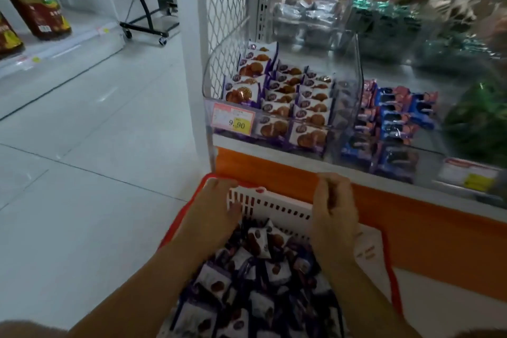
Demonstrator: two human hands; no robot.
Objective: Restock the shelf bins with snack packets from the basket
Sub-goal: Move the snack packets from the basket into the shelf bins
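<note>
Fingers (pixel 227 183) of the left hand (pixel 216 211) curl over the far rim of a white slotted basket (pixel 274 204), with the thumb pressed against the inside of its wall, so this hand holds the basket. At lower centre right, the right hand (pixel 334 208) sits at the same rim with its fingers (pixel 330 183) curled tightly; whether they grip the rim cannot be told. The basket lies in the lower middle of the frame, inside a red frame (pixel 395 296), and is heaped with snack packets (pixel 258 244) in purple and white wrappers showing a brown biscuit. Just above it, past an orange band (pixel 425 228) on the shelf front, a clear bin (pixel 354 63) at centre holds matching biscuit packets (pixel 282 90) standing in rows, with a price tag (pixel 233 119) reading 9.90 on its front. To the right, another bin holds blue packets (pixel 397 121), blurred. Green packets (pixel 384 22) lie farther back at upper right. Dark bottles (pixel 35 0) stand on a low shelf at upper left, and a black wheeled stand (pixel 148 27) rests on the pale tiled floor (pixel 96 145).
</note>
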